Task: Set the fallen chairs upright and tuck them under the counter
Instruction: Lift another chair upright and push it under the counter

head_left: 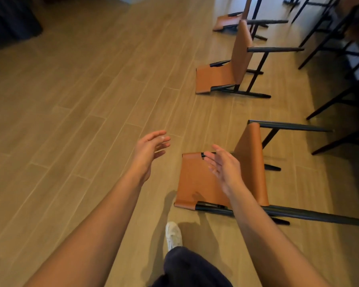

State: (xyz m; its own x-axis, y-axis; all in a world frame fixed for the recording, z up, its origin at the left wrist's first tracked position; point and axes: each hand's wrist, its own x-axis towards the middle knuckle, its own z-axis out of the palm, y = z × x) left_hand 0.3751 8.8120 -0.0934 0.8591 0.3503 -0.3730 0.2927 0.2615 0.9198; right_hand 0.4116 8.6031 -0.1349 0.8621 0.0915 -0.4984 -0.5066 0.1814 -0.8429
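Note:
Three tan leather chairs with black metal legs lie tipped on their backs on the wood floor. The nearest chair [195,181] lies just ahead of me, its legs pointing right. A second chair [216,77] lies farther off, and a third chair [226,20] is at the top. My left hand [151,151] hovers open over bare floor, left of the nearest chair. My right hand [226,168] is open above that chair's backrest, fingers spread, touching nothing that I can see.
Upright black chair legs [327,38] crowd the right edge under a shadowed counter area. A dark object [10,21] sits at the top left. My white shoe [173,235] steps forward just short of the nearest chair. Wood floor [71,100] stretches to the left.

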